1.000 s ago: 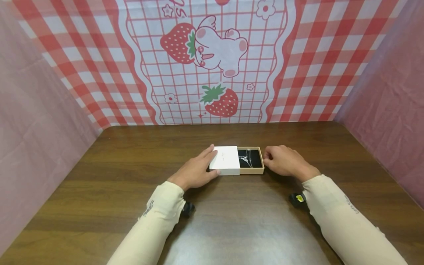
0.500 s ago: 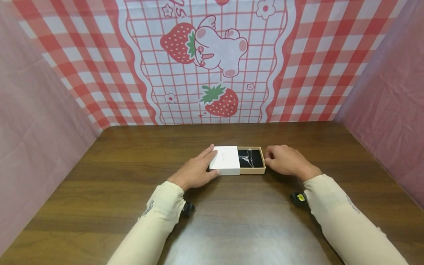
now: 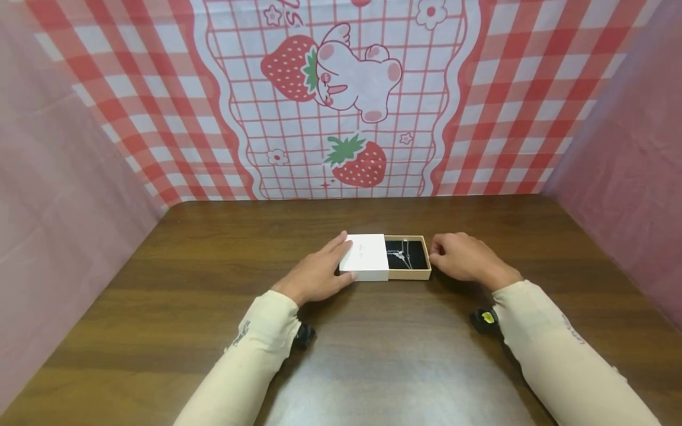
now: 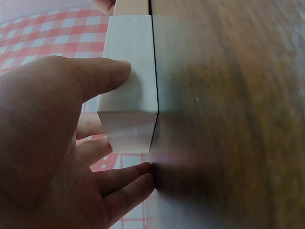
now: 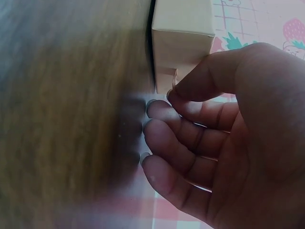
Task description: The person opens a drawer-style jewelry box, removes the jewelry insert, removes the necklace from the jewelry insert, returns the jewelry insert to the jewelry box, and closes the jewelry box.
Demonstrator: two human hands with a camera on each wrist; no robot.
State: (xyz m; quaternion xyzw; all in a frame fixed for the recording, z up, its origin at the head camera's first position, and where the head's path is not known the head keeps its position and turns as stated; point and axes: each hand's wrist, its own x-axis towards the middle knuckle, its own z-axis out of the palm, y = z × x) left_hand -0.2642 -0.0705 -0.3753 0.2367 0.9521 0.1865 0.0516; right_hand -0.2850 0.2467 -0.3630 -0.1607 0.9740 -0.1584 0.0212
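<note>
A jewelry box lies on the table, its tan inner drawer (image 3: 409, 274) partly out to the right of its white sleeve (image 3: 364, 257). Inside the drawer, a silver necklace (image 3: 399, 255) rests on a black pad (image 3: 418, 255); the sleeve covers the left part. My left hand (image 3: 318, 273) holds the sleeve's left end, thumb (image 4: 107, 74) against the near side and fingers around the far side. At the drawer's right end, my right hand (image 3: 467, 258) pinches a small pull loop (image 5: 174, 80) between thumb and index finger, the other fingers curled.
The brown wooden table (image 3: 367, 349) carries the box near its middle. Behind it hangs a red-and-white checked cloth (image 3: 511, 118) with strawberries, and pink curtains (image 3: 629, 195) close off both sides. A black wrist camera (image 3: 483, 319) sits under each cuff.
The drawer has slid slightly farther right out of the sleeve, with my right hand moving along. My left hand keeps its hold on the sleeve. The head view has shifted a little.
</note>
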